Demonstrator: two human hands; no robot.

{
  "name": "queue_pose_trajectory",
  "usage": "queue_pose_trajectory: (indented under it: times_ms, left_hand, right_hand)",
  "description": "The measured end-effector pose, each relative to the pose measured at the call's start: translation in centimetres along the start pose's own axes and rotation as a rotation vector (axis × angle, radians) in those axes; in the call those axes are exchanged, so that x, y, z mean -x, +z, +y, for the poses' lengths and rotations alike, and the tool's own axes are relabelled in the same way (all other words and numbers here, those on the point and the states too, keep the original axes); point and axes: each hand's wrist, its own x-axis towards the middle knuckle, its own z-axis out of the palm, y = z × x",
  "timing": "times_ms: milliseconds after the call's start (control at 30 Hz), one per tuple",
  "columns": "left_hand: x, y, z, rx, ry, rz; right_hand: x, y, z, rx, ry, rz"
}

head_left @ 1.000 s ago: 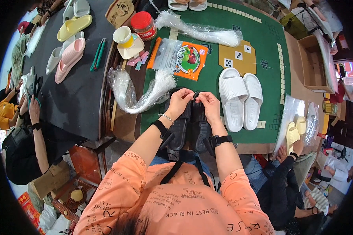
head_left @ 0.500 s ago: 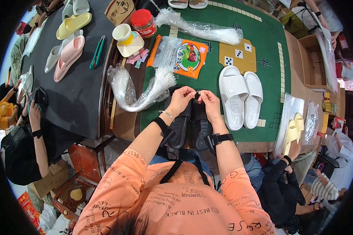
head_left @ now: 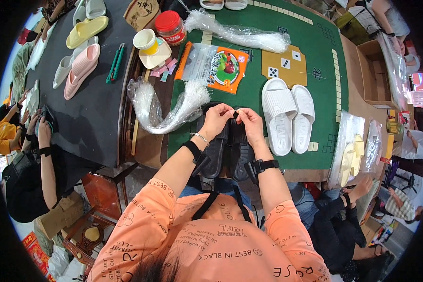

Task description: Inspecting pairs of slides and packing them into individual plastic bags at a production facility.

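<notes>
My left hand [head_left: 216, 121] and my right hand [head_left: 251, 126] meet above the toe ends of a pair of black slippers [head_left: 214, 159] at the table's near edge. Both hands are pinched, fingertips almost touching; what lies between them is too small to make out. Fingers and wrists partly cover the slippers. Just right of my right hand lies a pair of white slippers [head_left: 280, 135]. Beside my left hand, a bundle of thin clear plastic strands [head_left: 194, 97] curves in its clear wrapping.
An orange-and-clear packet [head_left: 232, 70], another strand bundle [head_left: 239, 35], a red-lidded jar [head_left: 169, 27] and a cup [head_left: 146, 41] lie farther back. Pale yellow slippers [head_left: 348, 162] rest on plastic bags at right. Pink slippers [head_left: 83, 69] are on the dark left table. Other people work at both sides.
My hands stay nearly in place, the right fingertips shifting slightly. At right, another person's hand has moved off the yellow slippers, which now lie on the bags.
</notes>
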Motion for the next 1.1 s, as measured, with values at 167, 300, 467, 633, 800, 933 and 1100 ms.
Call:
queue_pose_trajectory:
  times_ms: [167, 300, 467, 633, 800, 933, 1100]
  left_hand:
    - [0.0, 0.0, -0.5, 0.034, 0.078, 0.057]
    - [-0.1, 0.2, -0.4, 0.054, 0.07, 0.06]
    - [0.0, 0.1, 0.2, 0.062, 0.005, -0.003]
    - [-0.1, 0.1, 0.4, 0.048, 0.019, -0.006]
    - [-0.1, 0.1, 0.1, 0.023, 0.012, -0.008]
    - [0.1, 0.3, -0.2, 0.035, 0.078, 0.053]
    - [0.5, 0.3, 0.0, -0.076, 0.104, 0.09]
  right_hand:
    - [0.0, 0.3, 0.1, 0.0, 0.006, -0.001]
    - [-0.1, 0.1, 0.0, -0.003, 0.013, -0.004]
    - [-0.4, -0.1, 0.3, 0.004, 0.0, -0.024]
    - [-0.4, 0.0, 0.2, 0.014, 0.036, -0.035]
    - [-0.4, 0.1, 0.1, 0.041, 0.053, -0.039]
    - [-0.3, 0.0, 0.4, 0.124, 0.053, -0.026]
    - [0.0, 0.2, 0.2, 0.124, 0.075, -0.006]
